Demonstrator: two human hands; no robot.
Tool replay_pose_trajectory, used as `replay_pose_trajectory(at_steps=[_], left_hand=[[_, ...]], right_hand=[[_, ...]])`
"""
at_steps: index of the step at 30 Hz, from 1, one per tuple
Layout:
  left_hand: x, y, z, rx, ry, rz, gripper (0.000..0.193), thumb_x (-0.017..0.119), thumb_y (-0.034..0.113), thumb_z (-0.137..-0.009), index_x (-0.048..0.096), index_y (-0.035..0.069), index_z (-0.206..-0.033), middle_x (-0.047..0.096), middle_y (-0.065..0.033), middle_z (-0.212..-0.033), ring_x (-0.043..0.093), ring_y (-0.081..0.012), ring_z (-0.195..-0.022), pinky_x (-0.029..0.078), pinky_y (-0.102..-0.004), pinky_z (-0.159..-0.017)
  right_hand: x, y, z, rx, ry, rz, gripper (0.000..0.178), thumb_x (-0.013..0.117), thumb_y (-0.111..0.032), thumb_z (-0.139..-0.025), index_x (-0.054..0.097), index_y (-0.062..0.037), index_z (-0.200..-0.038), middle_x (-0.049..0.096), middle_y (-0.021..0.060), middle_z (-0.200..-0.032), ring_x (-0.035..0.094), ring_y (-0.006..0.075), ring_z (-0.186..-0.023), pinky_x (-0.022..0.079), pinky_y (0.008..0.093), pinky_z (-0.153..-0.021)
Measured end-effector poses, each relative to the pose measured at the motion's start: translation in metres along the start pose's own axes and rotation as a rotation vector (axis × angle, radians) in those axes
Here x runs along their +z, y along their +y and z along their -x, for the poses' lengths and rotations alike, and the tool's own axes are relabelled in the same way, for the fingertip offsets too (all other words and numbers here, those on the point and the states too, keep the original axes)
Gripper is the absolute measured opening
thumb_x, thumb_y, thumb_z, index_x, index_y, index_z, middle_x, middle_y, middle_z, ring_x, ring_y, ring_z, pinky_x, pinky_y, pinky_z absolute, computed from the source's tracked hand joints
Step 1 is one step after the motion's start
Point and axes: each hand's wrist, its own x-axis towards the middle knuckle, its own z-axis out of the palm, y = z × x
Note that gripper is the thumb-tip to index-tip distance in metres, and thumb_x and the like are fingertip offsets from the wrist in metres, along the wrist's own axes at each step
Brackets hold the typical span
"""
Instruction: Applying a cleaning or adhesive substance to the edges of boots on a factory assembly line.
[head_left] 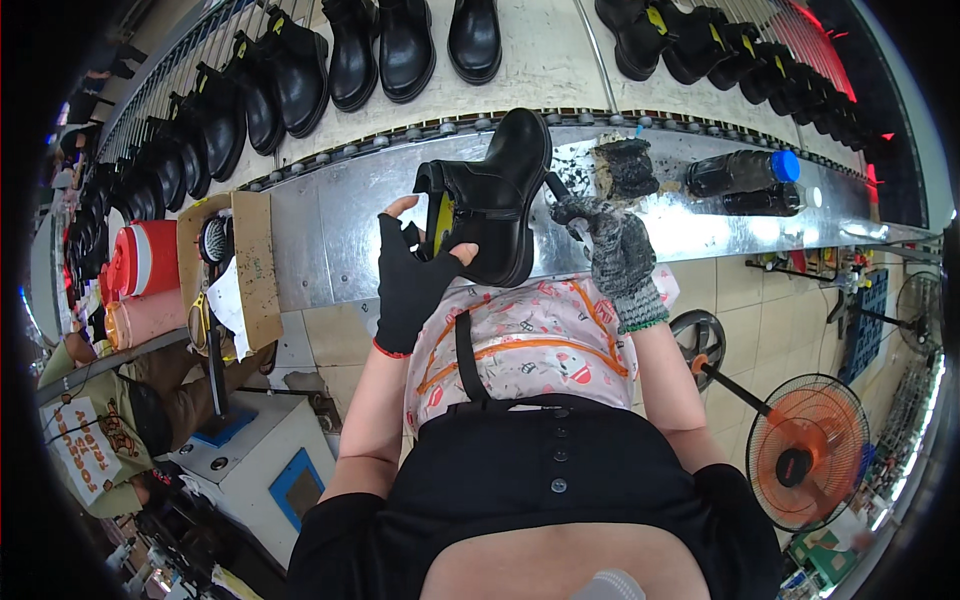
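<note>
A shiny black ankle boot (505, 165) with a yellow lining lies on its side over the metal ledge. My left hand (415, 270), in a black fingerless glove, grips it by the shaft, thumb on the outside and other fingers at the opening. My right hand (615, 245) wears a grey knitted glove. Its fingers are closed around a small dark stick-like tool (557, 186), whose tip is at the edge of the boot's sole; whether it touches cannot be made out. A black-stained block (625, 168) sits on the ledge beyond that hand.
Two bottles of dark liquid, one blue-capped (740, 172) and one white-capped (765, 201), lie on the ledge (340, 235). Beyond it, black boots (405, 50) line a conveyor. At left are a cardboard box (257, 270) and red jug (145, 258); an orange fan (808, 452) stands right.
</note>
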Motion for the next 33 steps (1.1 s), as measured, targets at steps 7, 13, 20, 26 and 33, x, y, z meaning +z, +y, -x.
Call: replay_pose_trajectory(at_steps=[7,13,20,26,33], left_hand=[[-0.001,-0.019,0.013,-0.111,-0.157,0.125,0.076,0.079,0.012,-0.065,0.039,0.0,-0.129,0.061,-0.0093,-0.088,0.061,-0.0146,-0.077,0.049,-0.0266,-0.07],[-0.002,-0.007,0.018,-0.304,-0.304,0.329,0.057,0.072,0.003,-0.067,0.049,-0.002,-0.119,0.061,-0.0091,-0.095,0.061,-0.0155,-0.083,0.05,-0.0277,-0.073],[0.004,-0.007,0.021,-0.347,-0.314,0.415,0.053,0.07,0.001,-0.067,0.05,-0.001,-0.117,0.061,-0.0086,-0.095,0.061,-0.0168,-0.082,0.053,-0.0287,-0.068],[0.014,0.001,0.021,-0.351,-0.306,0.447,0.052,0.07,0.002,-0.069,0.048,-0.002,-0.116,0.059,-0.0094,-0.099,0.061,-0.0163,-0.082,0.055,-0.0278,-0.067],[0.021,0.02,0.023,-0.489,-0.246,0.623,0.048,0.069,0.003,-0.072,0.047,-0.002,-0.114,0.059,-0.0109,-0.097,0.061,-0.0179,-0.08,0.057,-0.0307,-0.064]], right_hand=[[-0.001,-0.01,0.015,-0.04,-0.047,0.015,0.032,0.042,-0.025,-0.093,0.067,-0.006,-0.101,0.069,0.0107,-0.095,0.066,0.0238,-0.085,0.05,0.031,-0.078],[-0.003,0.004,0.023,-0.01,-0.155,0.026,0.02,0.055,-0.012,-0.088,0.065,-0.0004,-0.101,0.069,0.0109,-0.091,0.066,0.0191,-0.08,0.051,0.0282,-0.077],[-0.033,-0.023,0.026,0.116,-0.291,-0.14,0.024,0.053,-0.017,-0.087,0.066,-0.0017,-0.099,0.069,0.0127,-0.089,0.065,0.021,-0.081,0.05,0.0307,-0.078],[-0.053,-0.048,0.043,0.086,-0.431,0.283,0.029,0.049,-0.025,-0.085,0.069,-0.0074,-0.095,0.068,0.0132,-0.089,0.065,0.0281,-0.082,0.05,0.0349,-0.076],[-0.057,-0.05,0.071,-0.101,-0.228,0.082,0.034,0.042,-0.027,-0.09,0.068,-0.0055,-0.095,0.069,0.011,-0.089,0.066,0.0272,-0.081,0.051,0.0344,-0.075]])
